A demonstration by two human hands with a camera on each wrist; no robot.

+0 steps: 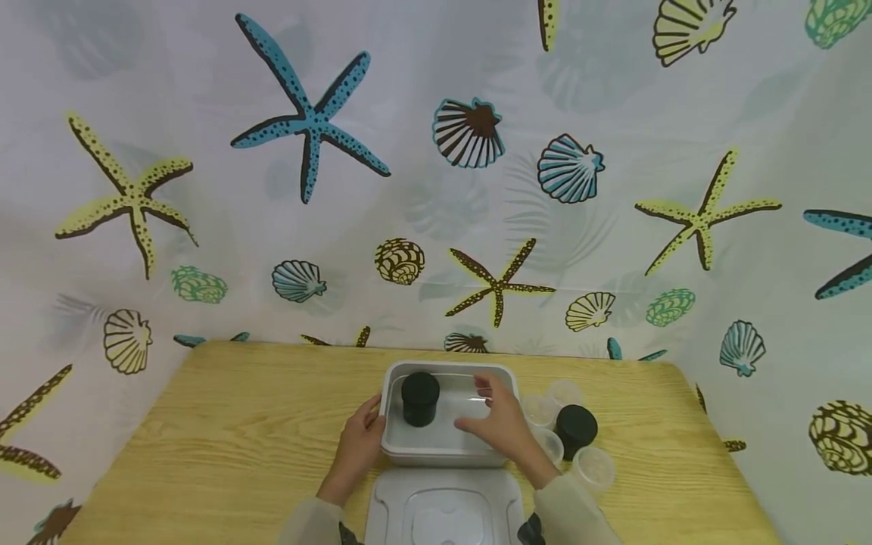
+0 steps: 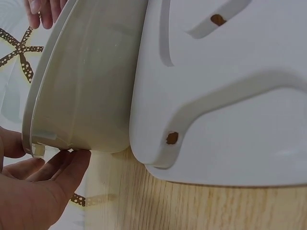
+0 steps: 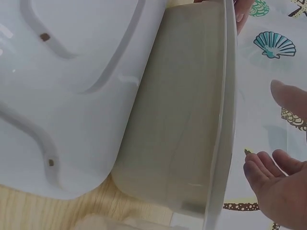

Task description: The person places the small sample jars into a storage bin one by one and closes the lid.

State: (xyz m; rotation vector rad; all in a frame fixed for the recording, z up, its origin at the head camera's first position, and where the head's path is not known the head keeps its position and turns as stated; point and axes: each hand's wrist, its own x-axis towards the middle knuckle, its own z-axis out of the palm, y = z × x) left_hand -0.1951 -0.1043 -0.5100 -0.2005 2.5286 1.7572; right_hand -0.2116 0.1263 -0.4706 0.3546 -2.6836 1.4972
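Note:
A pale grey plastic bin (image 1: 450,457) stands on the wooden table, with a black lidded jar (image 1: 420,397) inside its left part. My left hand (image 1: 361,439) is at the bin's left side. The left wrist view shows that hand (image 2: 38,187) holding the rim, thumb on one side and fingers under the edge. Over the right part of the bin hovers my right hand (image 1: 502,420), thumb and fingers spread apart with nothing between them. In the right wrist view the right hand (image 3: 283,187) is clear of the bin wall (image 3: 177,105).
A white lid (image 1: 446,507) lies directly in front of the bin. Right of the bin are several clear plastic cups (image 1: 594,468) and another black jar (image 1: 576,428), close to my right forearm. A cloth with sea-star and shell prints (image 1: 409,197) hangs behind the table (image 1: 259,424).

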